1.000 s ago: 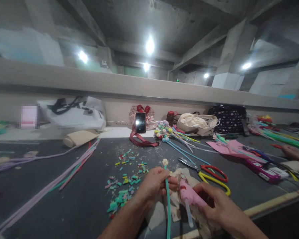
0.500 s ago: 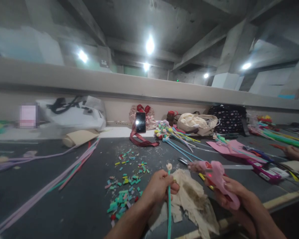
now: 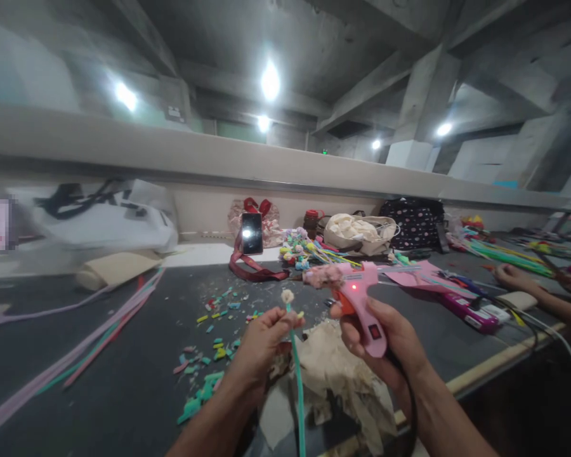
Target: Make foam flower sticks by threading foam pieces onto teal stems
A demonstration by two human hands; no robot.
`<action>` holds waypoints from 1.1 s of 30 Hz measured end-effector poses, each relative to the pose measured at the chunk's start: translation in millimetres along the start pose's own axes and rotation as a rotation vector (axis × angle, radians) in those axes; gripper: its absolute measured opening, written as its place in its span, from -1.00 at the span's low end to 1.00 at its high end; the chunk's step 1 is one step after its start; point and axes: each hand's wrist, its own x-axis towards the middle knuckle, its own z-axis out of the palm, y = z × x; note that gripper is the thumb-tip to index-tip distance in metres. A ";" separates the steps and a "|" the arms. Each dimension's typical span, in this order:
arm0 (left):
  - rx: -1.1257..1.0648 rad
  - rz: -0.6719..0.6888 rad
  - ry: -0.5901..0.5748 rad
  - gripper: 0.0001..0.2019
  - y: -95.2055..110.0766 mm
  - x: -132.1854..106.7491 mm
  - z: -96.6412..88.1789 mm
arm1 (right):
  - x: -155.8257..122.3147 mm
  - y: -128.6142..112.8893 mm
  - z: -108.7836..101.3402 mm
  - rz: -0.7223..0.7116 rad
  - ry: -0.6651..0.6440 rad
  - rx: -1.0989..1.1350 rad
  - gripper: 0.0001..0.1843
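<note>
My left hand [image 3: 265,339] pinches a teal pipe cleaner stem [image 3: 297,387] just under its cream tip [image 3: 288,296]. A small pale yellow piece [image 3: 299,315] shows at my fingertips; I cannot make out its kind. Around the handle of a pink hot glue gun [image 3: 361,298] my right hand [image 3: 385,336] is closed, with the gun upright and its nozzle pointing left, above and to the right of the cream tip, apart from it. A red light glows on the gun. Beneath both hands lies a stained, crumpled cream cloth [image 3: 342,368].
Teal, yellow and pink cut bits [image 3: 209,374] are scattered left of my hands. Behind stand a phone [image 3: 252,233] and a bunch of pipe cleaner flowers [image 3: 302,247]. Long lilac strips [image 3: 85,343] lie at left. Another person's hand [image 3: 514,279] is at right.
My right hand has raised the glue gun and turned it upright, bringing it closer to the stem's tip. The view has swung slightly right. My left hand still grips the stem.
</note>
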 end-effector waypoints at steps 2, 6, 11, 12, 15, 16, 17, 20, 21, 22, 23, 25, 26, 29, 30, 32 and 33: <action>0.034 -0.001 0.046 -0.82 4.2 -2.0 -3.1 | 0.9 2.4 3.9 0.024 -0.022 0.013 -0.58; 0.023 -0.026 0.043 -0.77 6.1 -3.0 -8.6 | -5.5 15.8 -2.5 0.080 -0.046 0.070 -0.49; -0.028 -0.062 -0.070 -0.73 6.2 -9.9 -27.1 | -13.4 27.1 -8.7 0.086 -0.049 -0.019 -0.52; -0.028 -0.082 -0.074 -0.73 6.0 -11.5 -31.4 | -14.1 28.1 -8.6 0.090 -0.040 -0.065 -0.52; -0.029 -0.110 -0.073 -0.72 3.8 -13.6 -40.0 | -15.2 30.1 -7.8 0.121 0.030 -0.185 -0.52; -0.033 -0.108 -0.076 -0.72 2.7 -13.4 -40.8 | -15.5 30.7 -7.5 0.130 0.058 -0.212 -0.53; -0.035 -0.101 -0.074 -0.72 1.6 -13.2 -40.5 | -16.0 31.2 -7.1 0.137 0.079 -0.233 -0.53; -0.025 -0.079 -0.065 -0.74 -0.9 -13.1 -36.0 | -18.3 32.1 -5.1 0.124 0.092 -0.295 -0.57; -0.018 -0.079 -0.067 -0.74 -1.6 -13.5 -34.4 | -19.2 32.2 -4.4 0.121 0.079 -0.320 -0.58; -0.012 -0.081 -0.070 -0.75 -2.4 -14.0 -33.1 | -20.1 32.4 -3.8 0.119 0.063 -0.347 -0.59; -0.008 -0.085 -0.074 -0.75 -3.3 -14.5 -32.4 | -20.9 32.7 -3.4 0.117 0.049 -0.370 -0.58; -0.001 -0.094 -0.080 -0.76 -5.5 -15.3 -31.9 | -21.9 33.9 -3.2 0.109 0.031 -0.414 -0.57; 0.002 -0.095 -0.080 -0.76 -6.7 -15.5 -32.0 | -22.1 35.0 -3.4 0.101 0.026 -0.443 -0.56; 0.016 -0.093 -0.084 -0.76 -9.5 -15.8 -31.7 | -21.7 39.5 -4.7 0.071 0.011 -0.520 -0.56; 0.024 -0.091 -0.081 -0.76 -10.1 -15.9 -31.2 | -21.3 41.1 -5.2 0.061 0.010 -0.535 -0.55; 0.046 -0.082 -0.060 -0.77 -10.7 -16.4 -29.7 | -20.9 43.6 -5.7 0.046 0.017 -0.562 -0.54; 0.062 -0.076 -0.046 -0.78 -10.9 -16.7 -28.9 | -20.9 44.4 -5.7 0.041 0.023 -0.581 -0.54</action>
